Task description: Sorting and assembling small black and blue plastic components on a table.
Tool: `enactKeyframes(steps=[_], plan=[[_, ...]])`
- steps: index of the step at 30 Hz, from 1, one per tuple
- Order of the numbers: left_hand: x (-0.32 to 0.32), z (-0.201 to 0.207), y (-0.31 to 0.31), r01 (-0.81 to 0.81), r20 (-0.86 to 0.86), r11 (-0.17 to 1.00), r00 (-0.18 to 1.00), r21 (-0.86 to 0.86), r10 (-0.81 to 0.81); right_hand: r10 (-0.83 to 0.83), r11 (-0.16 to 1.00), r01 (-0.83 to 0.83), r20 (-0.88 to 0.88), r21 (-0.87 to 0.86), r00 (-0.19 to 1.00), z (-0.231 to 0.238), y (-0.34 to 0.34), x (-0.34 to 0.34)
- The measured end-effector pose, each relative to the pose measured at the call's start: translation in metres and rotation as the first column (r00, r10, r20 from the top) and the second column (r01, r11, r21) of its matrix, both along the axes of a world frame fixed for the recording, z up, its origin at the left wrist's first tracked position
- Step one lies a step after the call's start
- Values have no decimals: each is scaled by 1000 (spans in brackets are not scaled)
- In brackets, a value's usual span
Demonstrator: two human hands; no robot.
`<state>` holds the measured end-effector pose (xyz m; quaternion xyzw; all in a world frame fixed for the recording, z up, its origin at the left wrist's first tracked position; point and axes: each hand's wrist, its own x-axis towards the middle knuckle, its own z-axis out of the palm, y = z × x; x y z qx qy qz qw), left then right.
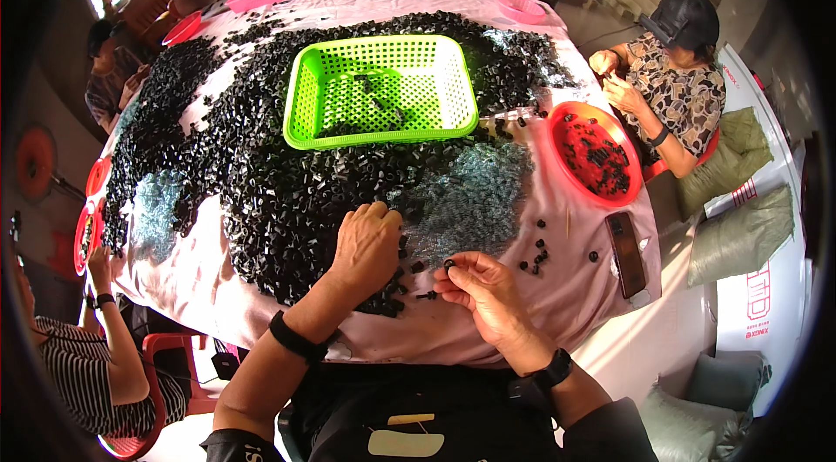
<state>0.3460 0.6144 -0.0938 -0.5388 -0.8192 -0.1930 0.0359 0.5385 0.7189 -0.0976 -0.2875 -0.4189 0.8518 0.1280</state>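
Note:
My right hand [486,295] is closed in a pinch on a small black plastic cap [449,264], at the near edge of the table. To its left, my left hand [369,246] reaches over the border between a heap of small black plastic parts [287,227] and a pile of tiny clear, bluish pieces [475,201]. Its fingers are curled down and together; their tips, and whatever they may hold, are hidden. Just left of the right hand's fingertips, a thin black piece [426,295] lies on the pink cloth [557,314].
A green basket [300,105] holding a few black parts sits on the heap. At right are a red bowl [557,135] of black parts and a phone [625,253]. One co-worker [675,70] sits at the right; others [96,349] sit along the left and far sides.

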Motion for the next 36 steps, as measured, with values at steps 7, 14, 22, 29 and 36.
enactKeyframes(steps=[7,14,22,29,36], plan=[[38,40,-3,170,354,932,891,319,-284,3,998,-1,-29,62,1000,-2,1,-2],[47,38,-4,196,317,939,905,282,-284,-21,998,24,-48,54,999,4,-4,-4],[47,40,-3,246,179,943,941,222,-288,5,997,-3,-19,79,1000,7,-5,-6],[52,50,-6,276,147,950,944,146,-296,0,998,-2,29,63,1000,0,-5,-6],[54,38,-7,280,131,939,942,201,-309,-43,994,36,61,105,997,7,-8,-10]])
